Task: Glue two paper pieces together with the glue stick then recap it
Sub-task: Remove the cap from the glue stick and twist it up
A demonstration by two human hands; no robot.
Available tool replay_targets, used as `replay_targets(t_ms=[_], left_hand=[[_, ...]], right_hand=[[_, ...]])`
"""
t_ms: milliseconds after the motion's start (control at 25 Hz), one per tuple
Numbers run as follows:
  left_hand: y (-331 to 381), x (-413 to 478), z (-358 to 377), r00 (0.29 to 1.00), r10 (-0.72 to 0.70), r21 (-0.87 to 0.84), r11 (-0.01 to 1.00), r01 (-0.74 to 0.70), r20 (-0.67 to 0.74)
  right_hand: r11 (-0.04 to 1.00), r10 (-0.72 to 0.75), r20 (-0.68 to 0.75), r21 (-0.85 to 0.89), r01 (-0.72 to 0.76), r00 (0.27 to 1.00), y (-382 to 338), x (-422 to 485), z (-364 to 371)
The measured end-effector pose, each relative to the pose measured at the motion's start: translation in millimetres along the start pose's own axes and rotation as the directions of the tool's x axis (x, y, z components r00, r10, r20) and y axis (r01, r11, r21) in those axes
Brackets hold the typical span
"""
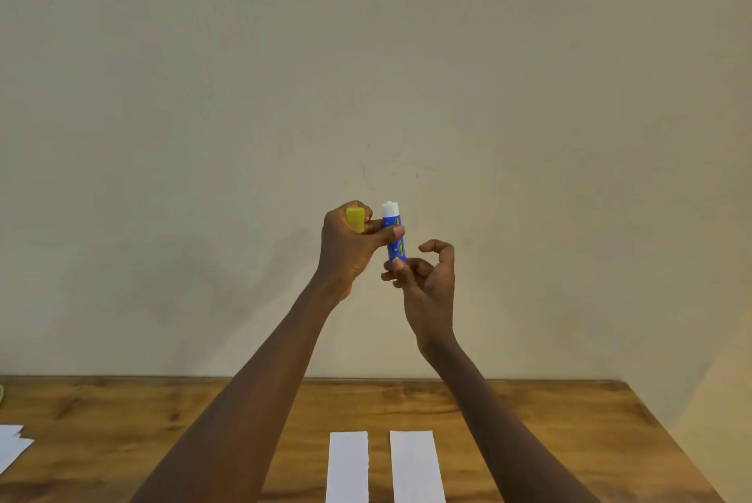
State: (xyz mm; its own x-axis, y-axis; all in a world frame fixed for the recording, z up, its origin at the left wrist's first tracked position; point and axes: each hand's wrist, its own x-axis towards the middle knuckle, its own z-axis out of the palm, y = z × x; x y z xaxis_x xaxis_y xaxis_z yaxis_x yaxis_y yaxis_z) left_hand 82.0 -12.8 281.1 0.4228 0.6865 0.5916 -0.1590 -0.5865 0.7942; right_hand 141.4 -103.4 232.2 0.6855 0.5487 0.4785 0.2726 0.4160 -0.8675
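I hold a blue glue stick (396, 238) upright in the air, well above the table, its white glue tip exposed at the top. My left hand (350, 246) pinches the upper barrel with thumb and fingers and also keeps the yellow cap (355, 219) tucked against the palm. My right hand (427, 279) grips the stick's bottom end with thumb and fingertips. Two white paper strips, a left strip (348, 466) and a right strip (416, 466), lie side by side on the wooden table below, apart from each other.
The wooden table (529, 421) runs along the bottom, its right edge slanting near the lower right corner. A torn white paper scrap (12, 445) lies at the far left edge. A plain beige wall fills the background.
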Motion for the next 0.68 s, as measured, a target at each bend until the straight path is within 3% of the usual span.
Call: replay_targets(t_ms=[200,400,560,680], left_hand=[[31,6,-4,0.996,0.060,0.031,0.998,-0.058,-0.060],[62,15,-4,0.993,0.082,-0.033,0.996,-0.085,-0.082],[71,18,-7,0.991,0.114,0.045,0.993,-0.111,-0.076],[73,16,-9,0.986,0.129,0.071,0.990,-0.122,-0.109]], right_hand=[[0.956,0.083,0.162,0.266,-0.124,0.983,-29,5,-4],[0.990,-0.042,0.044,0.134,0.036,0.998,-53,13,1],[0.945,0.003,0.218,0.317,-0.074,0.976,-59,15,2],[0.972,0.007,0.130,0.231,-0.037,0.991,-61,12,3]])
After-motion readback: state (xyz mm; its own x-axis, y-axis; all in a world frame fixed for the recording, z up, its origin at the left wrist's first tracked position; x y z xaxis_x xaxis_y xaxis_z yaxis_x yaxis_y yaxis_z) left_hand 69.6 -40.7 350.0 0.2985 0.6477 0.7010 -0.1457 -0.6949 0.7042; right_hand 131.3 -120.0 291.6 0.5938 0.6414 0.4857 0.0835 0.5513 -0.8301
